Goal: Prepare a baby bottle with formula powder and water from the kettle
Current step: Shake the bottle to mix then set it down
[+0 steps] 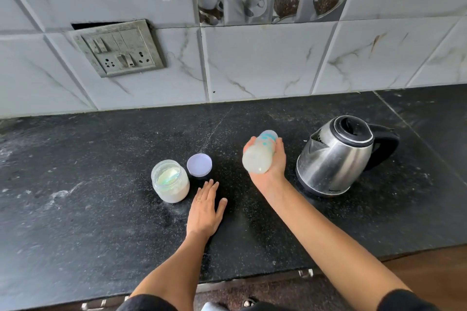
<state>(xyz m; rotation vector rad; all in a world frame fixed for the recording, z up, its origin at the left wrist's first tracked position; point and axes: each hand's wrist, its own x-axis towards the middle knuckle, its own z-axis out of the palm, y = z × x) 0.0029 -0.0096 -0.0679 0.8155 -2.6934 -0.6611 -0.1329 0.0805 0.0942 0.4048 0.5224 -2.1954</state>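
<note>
The right hand (272, 168) is raised above the counter with its palm turned up, and the baby bottle (258, 158) lies across that palm. The bottle is tilted, its rounded base toward the near side and its capped top pointing far. The fingers (249, 145) curl up round the bottle on both sides, cradling its upper half, while the base sticks out past the heel of the hand. The bottle is translucent plastic, cylindrical, with teal markings near the top and a cloudy white filling. It is blurred, so finer detail cannot be told.

The left hand (206, 209) rests palm down on the countertop (101, 222), its 4 fingers straight and pressed together, the thumb spread out to the right. It holds nothing.

Just left of that hand stands 1 open jar (170, 183), clear, round and squat, with white powder inside. Its lid (199, 164), a smooth pale lilac disc, lies just beside the jar on the far right.

To the right of the bottle sits the kettle (333, 159), rounded brushed steel with a black lid, handle and base. The countertop is black speckled stone, dusted with pale smears.
</note>
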